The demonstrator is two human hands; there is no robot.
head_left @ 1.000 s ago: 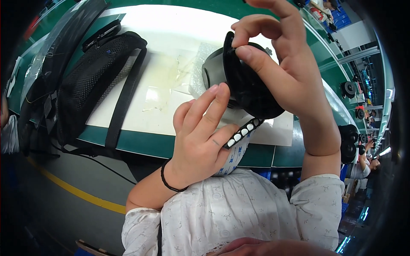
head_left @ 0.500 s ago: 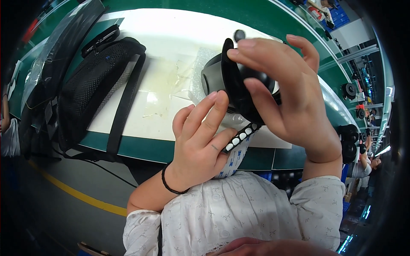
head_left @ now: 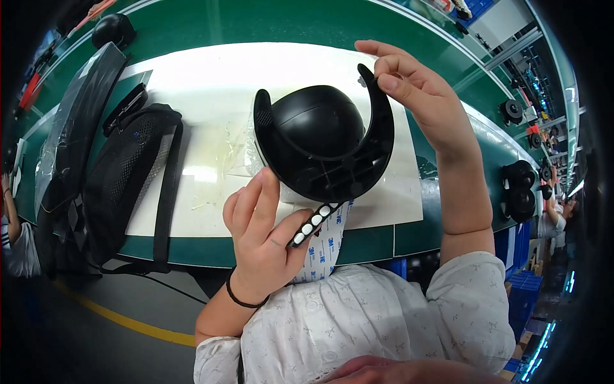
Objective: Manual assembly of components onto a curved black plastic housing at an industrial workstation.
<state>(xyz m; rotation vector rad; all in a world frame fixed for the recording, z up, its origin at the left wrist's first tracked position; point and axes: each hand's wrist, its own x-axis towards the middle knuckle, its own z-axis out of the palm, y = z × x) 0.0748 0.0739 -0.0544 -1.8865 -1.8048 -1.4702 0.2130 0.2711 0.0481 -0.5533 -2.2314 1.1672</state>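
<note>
My left hand (head_left: 259, 233) pinches a slim black strip (head_left: 312, 223) with glossy white ovals, one fingertip against the smooth black crescent (head_left: 383, 131); my right hand (head_left: 425, 105) pinches its tapered horn. Crescent curves round a shiny dome (head_left: 320, 118), over white sheet (head_left: 198, 83), green worktop (head_left: 256, 24)

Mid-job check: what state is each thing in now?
Black crescent piece: held, open side toward the picture's top
Black dome: framed in the crescent's curve, contact unclear
White-padded strip: slanted, held
Patterned ribbon: running below the strip
Left hand: gripping the strip
Right hand: pinching the crescent's right tip
Mesh bag: lying at left, strap trailing
White sheet: spread flat
</note>
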